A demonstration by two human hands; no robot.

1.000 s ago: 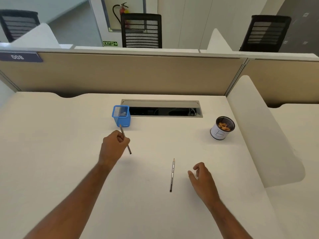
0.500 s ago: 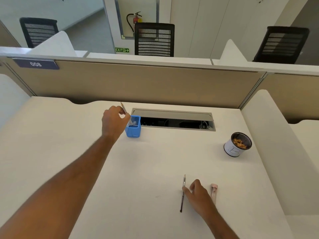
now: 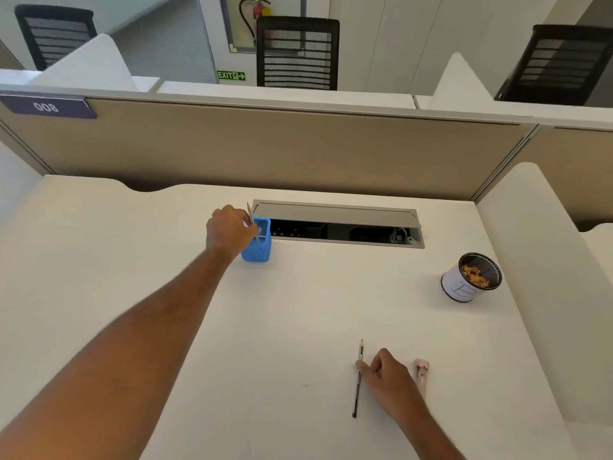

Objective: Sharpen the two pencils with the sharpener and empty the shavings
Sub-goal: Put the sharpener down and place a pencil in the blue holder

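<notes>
Head view of a cream desk [image 3: 139, 293], seen from above and behind the hands. The left hand [image 3: 229, 232] reaches to the far middle of the desk, fingers closed around a pencil [image 3: 251, 218] held nearly upright, point up, its lower end inside the blue mesh holder [image 3: 257, 250]. The holder stands upright just beside the left corner of the open cable tray [image 3: 338, 224], a long slot recessed in the desktop parallel to the beige partition [image 3: 265, 151] at the far edge.

The right hand [image 3: 388, 376] rests low on the near right part of the desk, fingers loosely curled, fingertips [image 3: 360, 365] touching the middle of a second pencil [image 3: 358, 380] that lies flat, point away from the person; no grip around it is visible. A small pink sharpener [image 3: 422, 368] lies on the desktop just beside this hand, on its right, apart from the pencil.

A white-sided cup [image 3: 469, 277] with orange-brown shavings inside stands upright toward the right edge, well apart from both hands and near the rounded side divider [image 3: 537, 277] that bounds the desk there.

Bare desktop lies between the holder, the cup and the near pencil, and across the whole left side beyond the left forearm.
</notes>
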